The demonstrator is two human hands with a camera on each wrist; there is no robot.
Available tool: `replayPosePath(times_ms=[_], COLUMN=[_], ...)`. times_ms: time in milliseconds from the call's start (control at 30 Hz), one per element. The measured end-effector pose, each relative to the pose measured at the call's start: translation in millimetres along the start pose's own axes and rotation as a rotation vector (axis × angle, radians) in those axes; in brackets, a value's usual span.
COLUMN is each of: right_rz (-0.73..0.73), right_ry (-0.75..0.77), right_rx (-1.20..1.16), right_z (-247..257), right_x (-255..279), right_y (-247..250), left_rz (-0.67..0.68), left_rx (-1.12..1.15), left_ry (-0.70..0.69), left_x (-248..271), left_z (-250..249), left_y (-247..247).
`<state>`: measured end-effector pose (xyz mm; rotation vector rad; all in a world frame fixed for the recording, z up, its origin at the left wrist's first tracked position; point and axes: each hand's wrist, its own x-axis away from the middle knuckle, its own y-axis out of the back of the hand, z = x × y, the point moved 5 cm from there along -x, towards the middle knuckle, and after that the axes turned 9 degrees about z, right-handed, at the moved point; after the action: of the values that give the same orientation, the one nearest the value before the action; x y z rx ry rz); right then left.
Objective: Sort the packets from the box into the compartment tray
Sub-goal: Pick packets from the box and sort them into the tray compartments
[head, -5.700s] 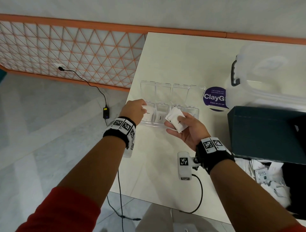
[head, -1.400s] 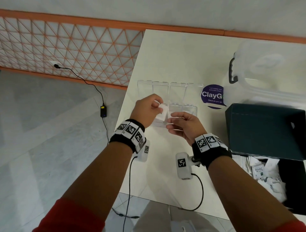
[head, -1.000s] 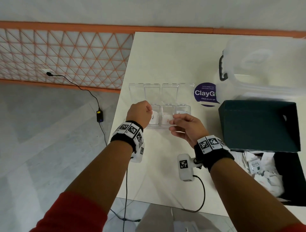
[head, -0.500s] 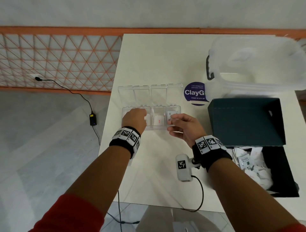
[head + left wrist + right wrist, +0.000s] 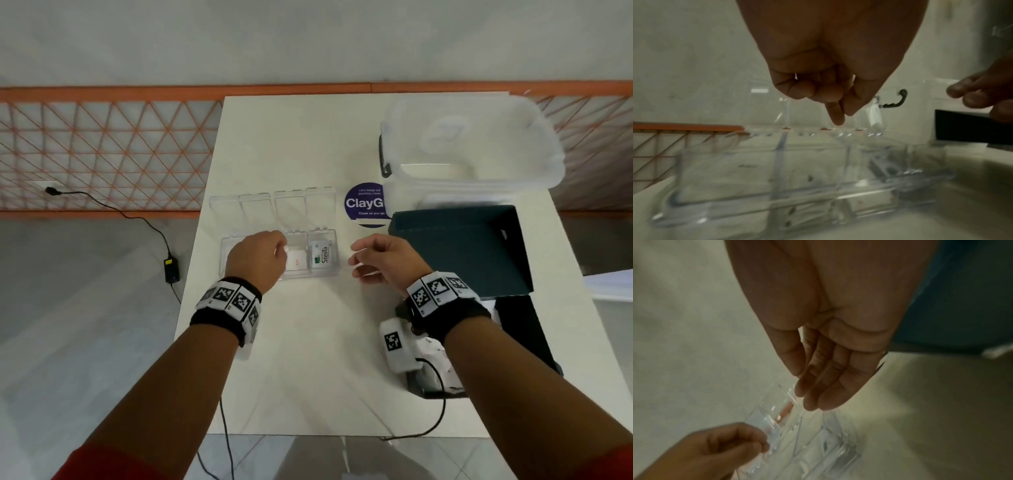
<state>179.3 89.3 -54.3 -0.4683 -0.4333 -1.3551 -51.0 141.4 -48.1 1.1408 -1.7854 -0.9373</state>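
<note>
While the loosely curled, empty left hand [image 5: 256, 257] hides the clear plastic compartment tray's [image 5: 329, 272] left cells, a white "Stevia" packet [image 5: 322, 256] shows; right hand [image 5: 383, 262] relaxed, empty.

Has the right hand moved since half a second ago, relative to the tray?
Yes. The right hand has pulled back to the right, off the tray's right end, toward the dark box; it holds nothing.
</note>
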Motion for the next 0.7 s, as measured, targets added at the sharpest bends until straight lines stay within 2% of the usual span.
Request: replayPosePath(times_ms=[133, 300, 433, 567, 700], right_rz=[0.006, 0.026, 0.053, 0.092, 0.079], right_ry=[-0.014, -0.061, -0.076, -0.121, -0.196], right_rx=[0.220, 0.436, 0.551, 0.879, 1.088], right_z=[-6, -25, -38, -52, -69], right_x=[18, 42, 58, 68, 70], right_y=[19, 45, 63, 77, 92], left_rz=[-0.012, 0.078, 0.136, 0.236, 0.294], left_rx=[0.063, 0.139, 0.103, 0.047, 0.018], left_ry=[-0.143, -0.256, -0.316, -0.400, -0.445], left_x=[12, 31, 44, 61, 70], left_z=[-45, -96, -126, -156, -175], left_y=[-11, -43, -69, -92, -107])
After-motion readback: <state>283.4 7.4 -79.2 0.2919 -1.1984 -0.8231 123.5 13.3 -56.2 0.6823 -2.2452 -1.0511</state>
